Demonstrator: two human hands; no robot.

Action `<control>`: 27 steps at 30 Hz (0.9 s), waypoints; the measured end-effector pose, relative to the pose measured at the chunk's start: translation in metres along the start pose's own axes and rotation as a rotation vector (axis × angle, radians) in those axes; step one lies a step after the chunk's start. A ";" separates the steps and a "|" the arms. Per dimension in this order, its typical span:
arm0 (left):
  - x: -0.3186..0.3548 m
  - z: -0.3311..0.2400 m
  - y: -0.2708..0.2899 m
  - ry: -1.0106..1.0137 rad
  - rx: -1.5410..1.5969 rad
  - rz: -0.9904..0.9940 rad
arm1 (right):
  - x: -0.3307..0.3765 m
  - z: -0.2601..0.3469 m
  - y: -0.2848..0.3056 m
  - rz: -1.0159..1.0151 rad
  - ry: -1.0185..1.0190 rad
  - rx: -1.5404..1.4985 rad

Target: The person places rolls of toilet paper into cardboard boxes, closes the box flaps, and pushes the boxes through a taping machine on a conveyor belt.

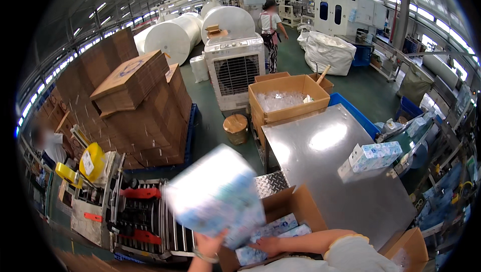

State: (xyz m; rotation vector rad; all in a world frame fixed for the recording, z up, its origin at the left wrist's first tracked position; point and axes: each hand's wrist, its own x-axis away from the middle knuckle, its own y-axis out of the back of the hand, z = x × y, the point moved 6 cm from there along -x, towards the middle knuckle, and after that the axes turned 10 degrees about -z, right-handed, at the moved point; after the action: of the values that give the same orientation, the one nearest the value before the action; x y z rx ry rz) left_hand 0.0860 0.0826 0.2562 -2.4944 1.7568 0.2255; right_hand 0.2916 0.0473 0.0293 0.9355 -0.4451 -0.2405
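A large white and pale-blue soft package (pixel 215 187), smeared by motion, is tilted above the rollers and the left side of an open cardboard carton (pixel 308 204). My left hand (pixel 210 244) grips its lower edge. Inside the carton lie several white and blue printed packs (pixel 280 226). My right hand (pixel 268 245) rests over these packs, its fingers stretched to the left close to the large package's lower corner. Part of the carton is hidden behind the package and my right arm.
A metal table (pixel 335 144) holds another blue-white pack (pixel 376 155). To the left stand a roller conveyor with red parts (pixel 145 192), yellow tape rolls (pixel 91 161) and stacked flat cartons (pixel 135 121). Farther off are an air cooler (pixel 234 69), a box of clear plastic (pixel 288 102) and a person (pixel 270 24).
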 end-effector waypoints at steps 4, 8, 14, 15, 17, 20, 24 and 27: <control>0.033 0.016 -0.080 -0.239 -0.042 0.174 | 0.003 -0.046 -0.040 0.062 -0.171 -0.082; 0.040 0.152 -0.103 -0.435 -0.814 0.769 | 0.020 -0.076 -0.039 0.120 -0.321 -0.175; -0.003 0.173 -0.165 -0.336 -1.210 0.821 | 0.133 -0.030 0.078 -0.210 -0.418 -0.377; -0.008 0.189 -0.178 -0.324 -1.244 0.811 | 0.160 -0.028 0.096 -0.289 -0.469 -0.398; -0.013 0.231 -0.181 -0.282 -1.336 0.771 | 0.227 -0.009 0.163 -0.897 -0.363 -0.392; -0.023 0.279 -0.189 -0.180 -1.318 0.774 | 0.338 -0.020 0.154 -1.176 -0.808 -0.177; -0.004 0.330 -0.228 -0.142 -1.488 0.880 | 0.529 -0.026 -0.014 -1.106 -1.604 0.259; -0.008 0.366 -0.241 -0.066 -1.572 0.965 | 0.621 0.015 -0.099 -1.204 -2.024 0.558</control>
State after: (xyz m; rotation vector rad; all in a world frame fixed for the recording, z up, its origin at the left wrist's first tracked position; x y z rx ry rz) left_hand 0.2835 0.2265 -0.1077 -1.4218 3.2405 2.4237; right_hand 0.8327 -0.2605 0.1197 1.1157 -1.7926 -2.3574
